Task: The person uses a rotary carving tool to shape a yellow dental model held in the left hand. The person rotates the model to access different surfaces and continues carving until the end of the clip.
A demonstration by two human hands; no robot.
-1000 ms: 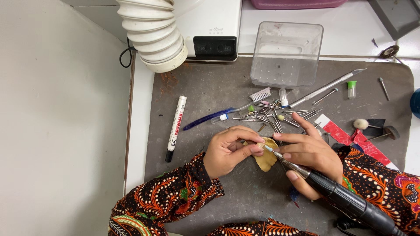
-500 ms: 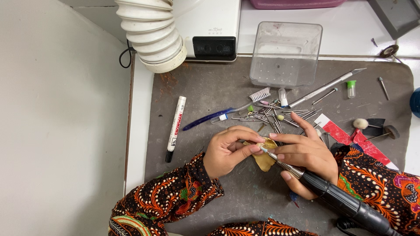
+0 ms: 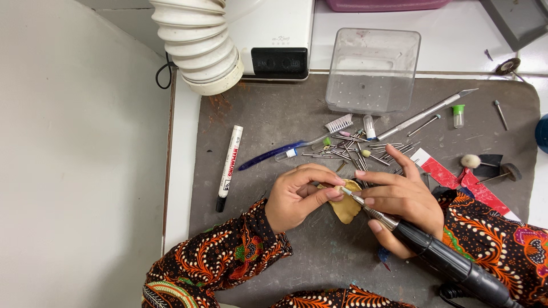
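My left hand pinches a small tan, lumpy piece between thumb and fingers over the grey mat. My right hand grips a black and silver rotary handpiece, pen-style, with its thin tip touching the top of the tan piece. Both sleeves are dark with an orange pattern. The part of the tan piece under my fingers is hidden.
Several loose burs and metal bits lie just beyond my hands, with a blue toothbrush, a white marker, a long metal tool and a clear plastic box. A white ribbed suction hose hangs at the back.
My hands and the tan piece have barely shifted; the handpiece tip stays on the piece, with a slight change of angle.
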